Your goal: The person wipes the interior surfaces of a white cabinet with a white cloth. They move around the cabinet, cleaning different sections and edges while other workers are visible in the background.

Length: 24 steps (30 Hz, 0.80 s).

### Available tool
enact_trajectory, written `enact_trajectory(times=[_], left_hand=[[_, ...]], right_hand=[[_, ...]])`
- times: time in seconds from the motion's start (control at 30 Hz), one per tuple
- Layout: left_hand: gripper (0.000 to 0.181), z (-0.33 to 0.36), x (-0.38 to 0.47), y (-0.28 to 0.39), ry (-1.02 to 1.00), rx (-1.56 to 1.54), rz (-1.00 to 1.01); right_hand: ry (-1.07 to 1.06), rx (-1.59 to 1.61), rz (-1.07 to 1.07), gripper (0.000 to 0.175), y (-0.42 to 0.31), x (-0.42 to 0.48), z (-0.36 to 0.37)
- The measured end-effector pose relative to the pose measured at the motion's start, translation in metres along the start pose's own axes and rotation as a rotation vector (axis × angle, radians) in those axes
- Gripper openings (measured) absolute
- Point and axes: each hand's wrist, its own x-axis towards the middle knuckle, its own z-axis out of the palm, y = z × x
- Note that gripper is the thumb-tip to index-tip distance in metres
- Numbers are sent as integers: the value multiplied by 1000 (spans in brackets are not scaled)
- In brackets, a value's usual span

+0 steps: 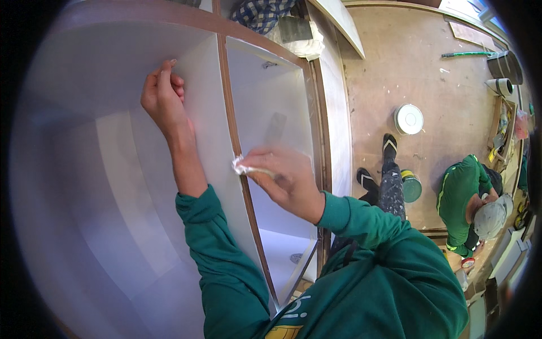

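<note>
My right hand (288, 178), slightly blurred, grips a small white wad (239, 165), perhaps cloth or paper. A pale strip runs back from the wad under my fingers. The wad touches the brown wooden edge (228, 101) of an upright divider between two white cabinet compartments. Further left, my left hand (163, 93) is raised beside the white panel (207, 127) of the divider. Its fingers are curled in and I see nothing in them; the inside of the palm is hidden. Whether it touches the panel I cannot tell.
A checked cloth (262, 15) and a dark square plate (295, 29) lie above the cabinet. On the floor stand a white-lidded bucket (410, 119) and a green can (411, 188). A co-worker in a green top (459, 199) crouches at right, near a wooden tool tray (501, 127).
</note>
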Motion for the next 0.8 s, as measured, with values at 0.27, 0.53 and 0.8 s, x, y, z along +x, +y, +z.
enact_trajectory(times=[0.27, 0.53, 0.8], left_hand=[[16, 4, 4, 2, -13, 22, 12], [15, 5, 0, 4, 0, 21, -12], [15, 5, -3, 4, -14, -25, 7]], right_hand=[[30, 6, -56, 22, -3, 7, 0], [5, -42, -54, 24, 4, 16, -1], [46, -52, -123, 22, 0, 22, -1]])
